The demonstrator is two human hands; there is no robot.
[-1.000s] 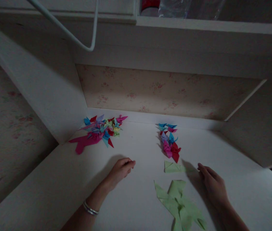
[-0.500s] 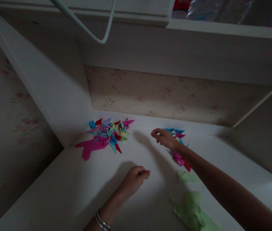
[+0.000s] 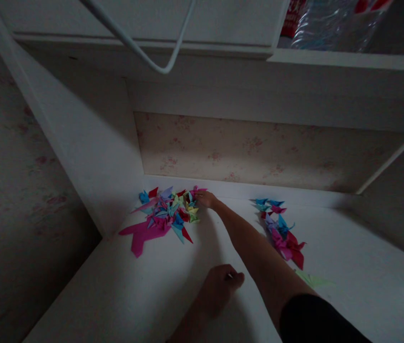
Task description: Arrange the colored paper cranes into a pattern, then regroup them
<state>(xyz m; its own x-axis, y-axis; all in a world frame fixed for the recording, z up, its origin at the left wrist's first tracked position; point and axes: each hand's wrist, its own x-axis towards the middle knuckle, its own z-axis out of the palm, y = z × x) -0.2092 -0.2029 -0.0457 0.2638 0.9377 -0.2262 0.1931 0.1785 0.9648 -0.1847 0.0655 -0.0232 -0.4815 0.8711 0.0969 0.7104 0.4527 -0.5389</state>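
Observation:
My right hand (image 3: pixel 206 198) reaches across to the back left, its fingers closed at a magenta paper crane (image 3: pixel 196 191) on the edge of a heap of many-coloured folded paper cranes (image 3: pixel 166 209). The fingertips are small and partly hidden against the paper. My left hand (image 3: pixel 221 288) hovers over the front middle of the white desk, curled with thumb against forefinger, and no paper shows in it. A larger magenta folded paper piece (image 3: pixel 139 237) lies flat at the heap's front.
To the right stands a second group of cranes (image 3: pixel 280 231) in blue, purple, magenta and red. A light green folded paper (image 3: pixel 314 279) lies before it, partly behind my right arm. Overhead are a shelf edge (image 3: pixel 348 59) with plastic packaging and a bent white tube (image 3: pixel 164 69).
My right hand has swept from the right side, over the right group, to the left heap. My left hand stays curled. The view has shifted, and the large green folded paper has left sight.

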